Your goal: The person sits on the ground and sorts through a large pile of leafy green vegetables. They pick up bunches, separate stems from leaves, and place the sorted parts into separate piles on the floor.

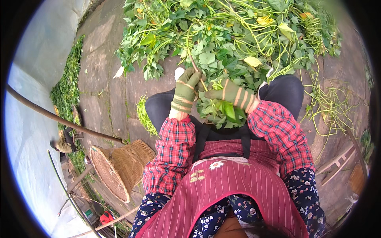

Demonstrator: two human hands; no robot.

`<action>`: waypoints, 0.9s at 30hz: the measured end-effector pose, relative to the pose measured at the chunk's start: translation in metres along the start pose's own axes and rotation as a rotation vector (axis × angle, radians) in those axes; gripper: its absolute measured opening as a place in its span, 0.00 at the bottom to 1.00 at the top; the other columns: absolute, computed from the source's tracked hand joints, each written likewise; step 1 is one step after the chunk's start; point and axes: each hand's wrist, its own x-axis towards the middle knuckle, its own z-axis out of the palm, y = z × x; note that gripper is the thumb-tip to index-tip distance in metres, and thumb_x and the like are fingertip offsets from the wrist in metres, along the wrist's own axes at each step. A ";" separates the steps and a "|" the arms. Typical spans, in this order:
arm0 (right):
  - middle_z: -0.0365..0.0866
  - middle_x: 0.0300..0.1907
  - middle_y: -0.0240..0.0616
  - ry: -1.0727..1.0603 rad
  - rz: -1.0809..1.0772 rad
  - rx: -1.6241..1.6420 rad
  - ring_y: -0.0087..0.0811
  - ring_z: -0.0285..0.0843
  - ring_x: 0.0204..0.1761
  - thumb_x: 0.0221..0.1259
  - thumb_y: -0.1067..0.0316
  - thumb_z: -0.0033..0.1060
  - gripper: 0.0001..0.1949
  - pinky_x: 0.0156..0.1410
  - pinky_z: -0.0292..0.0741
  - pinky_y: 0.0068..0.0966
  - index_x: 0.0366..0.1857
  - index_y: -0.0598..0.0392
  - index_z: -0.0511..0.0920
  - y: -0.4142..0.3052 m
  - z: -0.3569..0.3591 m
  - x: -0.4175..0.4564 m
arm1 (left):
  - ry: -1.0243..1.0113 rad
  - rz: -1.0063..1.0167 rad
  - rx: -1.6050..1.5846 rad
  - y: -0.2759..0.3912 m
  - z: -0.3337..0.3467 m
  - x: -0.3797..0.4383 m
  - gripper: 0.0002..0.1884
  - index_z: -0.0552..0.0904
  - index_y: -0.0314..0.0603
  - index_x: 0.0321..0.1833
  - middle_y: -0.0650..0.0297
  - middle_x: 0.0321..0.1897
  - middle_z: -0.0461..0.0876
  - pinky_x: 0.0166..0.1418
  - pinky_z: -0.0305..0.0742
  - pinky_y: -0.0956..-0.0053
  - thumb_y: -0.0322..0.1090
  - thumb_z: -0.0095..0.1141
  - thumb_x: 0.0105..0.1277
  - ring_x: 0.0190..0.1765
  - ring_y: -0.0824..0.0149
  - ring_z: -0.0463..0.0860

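My left hand [187, 87], in a green knitted glove with pale stripes, grips a brownish vine stem [193, 61]. The stem's lower end pokes out beside the fingers, and its upper part runs into a heap of leafy vines [205, 56] that look like sweet potato. In a matching glove, my right hand [233, 94] is closed around a bunch of leaf stalks [218, 85]. Broad green leaves [223, 111] from this bunch hang over my lap. Both hands are close together between my knees, the right fingertips near the stem's end.
Stripped stalks [335, 107] lie on the paving at right, more [146, 116] by my left knee. A woven basket [122, 166] lies tipped at left beside a long pole [62, 120]. At far left sits another person [67, 141]. A wooden frame [336, 163] stands at right.
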 end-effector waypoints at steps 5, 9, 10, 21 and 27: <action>0.76 0.20 0.31 0.254 -0.225 0.049 0.21 0.70 0.23 0.47 0.63 0.62 0.10 0.29 0.68 0.24 0.26 0.59 0.78 0.007 -0.010 0.007 | -0.011 0.030 -0.272 0.000 0.004 -0.002 0.09 0.74 0.33 0.41 0.61 0.28 0.77 0.26 0.70 0.82 0.32 0.52 0.63 0.23 0.73 0.74; 0.77 0.25 0.33 0.568 0.094 1.097 0.29 0.72 0.25 0.53 0.57 0.58 0.12 0.32 0.70 0.24 0.30 0.56 0.78 -0.008 -0.054 0.010 | -0.066 0.092 -0.508 0.009 0.019 -0.013 0.08 0.73 0.38 0.41 0.62 0.27 0.76 0.28 0.71 0.82 0.30 0.54 0.62 0.25 0.73 0.74; 0.77 0.25 0.33 0.549 -0.004 0.912 0.29 0.74 0.25 0.53 0.58 0.58 0.11 0.31 0.72 0.25 0.31 0.55 0.78 -0.002 -0.064 0.011 | -0.091 0.102 -0.335 0.018 0.022 -0.018 0.07 0.73 0.39 0.40 0.64 0.26 0.75 0.27 0.70 0.83 0.32 0.53 0.63 0.23 0.74 0.73; 0.79 0.30 0.30 0.292 -0.158 0.120 0.22 0.73 0.33 0.53 0.60 0.56 0.09 0.40 0.71 0.22 0.32 0.54 0.78 0.027 -0.036 0.040 | -0.113 0.071 0.700 0.033 0.011 -0.072 0.06 0.76 0.34 0.38 0.67 0.24 0.75 0.31 0.67 0.82 0.28 0.53 0.59 0.27 0.76 0.73; 0.77 0.30 0.33 0.315 -0.087 -0.230 0.27 0.73 0.31 0.53 0.59 0.58 0.10 0.38 0.70 0.24 0.36 0.50 0.78 0.058 -0.039 0.065 | -0.129 0.501 0.555 0.103 0.080 -0.122 0.13 0.69 0.36 0.34 0.59 0.25 0.69 0.23 0.67 0.79 0.37 0.55 0.56 0.24 0.69 0.69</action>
